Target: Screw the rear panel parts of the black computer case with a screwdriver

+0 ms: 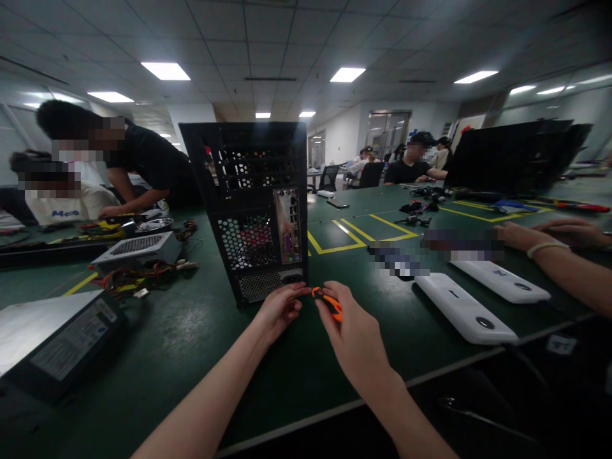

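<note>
A black computer case (261, 255) stands upright with its back panel facing me, showing honeycomb vents, a metal port plate (287, 223) and a power supply at the bottom. My right hand (356, 338) is closed round an orange and black screwdriver (331, 305), just right of the case's lower corner. Beside that corner, my left hand (277, 312) has its fingers curled, with its fingertips close to the screwdriver's front end. Whether those fingers pinch something small, such as a screw, I cannot make out. The tip of the screwdriver is hidden.
Two power supplies lie to the left, a near one (71, 344) and a farther one (136, 252) with bundled cables (143, 274). White devices (463, 309) and phones lie at right, near another person's hands (535, 236). Dark monitors (507, 156) stand behind. People lean over the table at left.
</note>
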A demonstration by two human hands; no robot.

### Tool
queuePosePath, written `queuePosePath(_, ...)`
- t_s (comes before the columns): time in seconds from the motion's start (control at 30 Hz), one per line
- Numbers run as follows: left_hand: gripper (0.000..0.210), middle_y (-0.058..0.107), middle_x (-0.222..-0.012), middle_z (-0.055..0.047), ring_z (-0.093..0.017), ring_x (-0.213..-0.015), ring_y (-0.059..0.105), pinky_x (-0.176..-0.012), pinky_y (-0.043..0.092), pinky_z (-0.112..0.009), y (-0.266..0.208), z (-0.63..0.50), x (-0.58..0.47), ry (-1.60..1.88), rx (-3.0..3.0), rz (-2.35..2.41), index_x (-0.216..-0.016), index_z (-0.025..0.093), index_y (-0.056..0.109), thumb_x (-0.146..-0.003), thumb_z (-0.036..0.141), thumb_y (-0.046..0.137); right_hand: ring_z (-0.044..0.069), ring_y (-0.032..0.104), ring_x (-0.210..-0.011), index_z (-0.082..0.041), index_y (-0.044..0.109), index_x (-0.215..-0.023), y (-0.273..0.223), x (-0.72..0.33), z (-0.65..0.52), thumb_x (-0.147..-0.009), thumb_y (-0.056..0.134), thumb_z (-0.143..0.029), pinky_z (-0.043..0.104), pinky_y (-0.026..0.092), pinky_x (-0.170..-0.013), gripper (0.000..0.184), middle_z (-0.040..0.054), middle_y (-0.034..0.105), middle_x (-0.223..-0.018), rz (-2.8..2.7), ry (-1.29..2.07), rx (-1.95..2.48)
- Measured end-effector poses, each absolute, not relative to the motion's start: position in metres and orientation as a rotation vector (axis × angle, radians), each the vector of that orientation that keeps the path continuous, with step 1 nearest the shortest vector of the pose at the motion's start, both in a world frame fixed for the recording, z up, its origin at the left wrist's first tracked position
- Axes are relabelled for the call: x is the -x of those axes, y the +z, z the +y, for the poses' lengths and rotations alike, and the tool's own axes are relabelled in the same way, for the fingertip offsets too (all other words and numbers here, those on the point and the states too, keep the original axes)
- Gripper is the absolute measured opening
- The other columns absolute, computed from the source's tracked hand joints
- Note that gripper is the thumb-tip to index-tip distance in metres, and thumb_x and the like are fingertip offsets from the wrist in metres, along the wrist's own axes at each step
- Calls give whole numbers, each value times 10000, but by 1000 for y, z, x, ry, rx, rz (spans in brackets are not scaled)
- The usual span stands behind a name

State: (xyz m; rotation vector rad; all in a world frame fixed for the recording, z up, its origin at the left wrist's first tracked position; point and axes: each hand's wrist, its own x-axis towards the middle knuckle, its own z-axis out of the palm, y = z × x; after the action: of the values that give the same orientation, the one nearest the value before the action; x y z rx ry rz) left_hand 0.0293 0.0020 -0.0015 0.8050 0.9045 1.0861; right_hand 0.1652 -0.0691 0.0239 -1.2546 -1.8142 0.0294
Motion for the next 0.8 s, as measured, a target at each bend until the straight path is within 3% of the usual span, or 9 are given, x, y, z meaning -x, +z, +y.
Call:
queuePosePath(0.17, 270, 588, -929, -105, -15, -443, 419, -342, 233, -136, -6, 4, -26, 1052, -838, 897, -951, 106, 547, -684, 141, 525, 143, 566, -664, -192, 462, -861, 21, -174, -68, -835, 382, -313, 269, 444, -586, 148, 17, 560, -777, -1785, 120, 1324)
queuePosePath(0.33, 246, 591, -898, -99, -18, -449, 429, -349, 241, -129, -7, 2, -28, 1020, -920, 871, -923, 109, 560, -706, 219, 525, 171, 545, -850, -176, 416, -974, 14, -166, -82, -788, 400, -192, 294, 460, -672, 188, 86, 480, -1009, -1861, 134, 1244)
queuePosePath(0.47, 272, 592, -918, -112, -12, -447, 413, -354, 236, -127, -5, -1, -31, 970, -1000, 837, -931, 112, 563, -733, 288, 505, 180, 582, -744, -155, 429, -999, 3, -155, -85, -815, 334, -170, 302, 471, -606, 207, 77, 539, -874, -1901, 22, 1377)
queuePosePath(0.57, 257, 597, -743, -65, 2, -392, 331, -335, 171, -126, -5, -1, -33, 956, -1051, 837, -904, 107, 566, -723, 286, 526, 177, 597, -690, -164, 455, -976, -6, -152, -84, -847, 284, -195, 288, 471, -571, 216, 63, 562, -793, -1866, -28, 1437)
queuePosePath(0.67, 219, 456, -476, 39, 1, -348, 256, -336, 124, -130, -7, 1, -33, 929, -1051, 842, -838, 105, 559, -700, 275, 559, 177, 597, -700, -174, 436, -982, -12, -153, -84, -842, 340, -293, 284, 479, -568, 208, 67, 563, -845, -1838, 43, 1362)
queuePosePath(0.8, 183, 338, -402, 81, 3, -326, 218, -338, 92, -137, -8, 3, -35, 914, -1007, 847, -705, 115, 518, -685, 288, 575, 172, 577, -752, -170, 421, -993, -11, -153, -83, -822, 376, -299, 278, 480, -572, 218, 94, 492, -952, -1734, 120, 1302)
